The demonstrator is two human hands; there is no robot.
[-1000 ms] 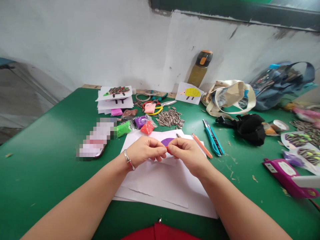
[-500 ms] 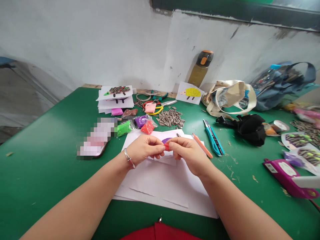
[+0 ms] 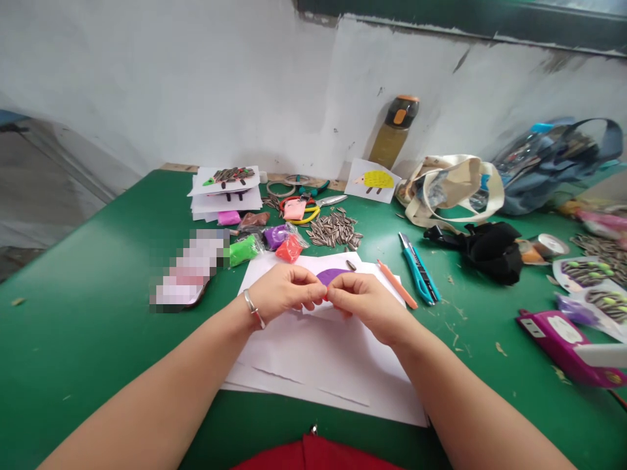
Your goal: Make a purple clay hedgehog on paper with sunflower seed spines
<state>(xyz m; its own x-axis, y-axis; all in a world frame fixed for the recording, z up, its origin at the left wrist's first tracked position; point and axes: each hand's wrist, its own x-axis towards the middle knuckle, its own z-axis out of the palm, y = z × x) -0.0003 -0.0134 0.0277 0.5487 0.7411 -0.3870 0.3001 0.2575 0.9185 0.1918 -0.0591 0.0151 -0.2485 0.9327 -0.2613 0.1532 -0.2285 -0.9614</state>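
Note:
Over the white paper sheets [image 3: 313, 365], my left hand [image 3: 289, 287] and my right hand [image 3: 360, 297] meet fingertip to fingertip. Both pinch a small lump of red modelling clay [image 3: 326, 295], mostly covered by the fingers. Just behind them a purple clay shape [image 3: 333, 274] lies on a smaller white sheet, partly hidden by my hands. One sunflower seed [image 3: 351, 265] rests beside the purple shape. Bagged red clay [image 3: 289, 249], purple clay [image 3: 275, 236] and green clay [image 3: 242, 250] lie beyond the paper, near a pile of sunflower seeds [image 3: 334, 230].
An orange tool [image 3: 398, 284] and a blue utility knife [image 3: 418, 269] lie right of my right hand. Scissors [image 3: 326, 203] and a stack of hedgehog pictures [image 3: 225, 192] are at the back. A phone [image 3: 183, 277] sits left; a purple tape dispenser [image 3: 563, 346] stands right.
The red clay is now more covered by my fingertips, which have drawn closer together. More of the purple shape and the seed beside it shows.

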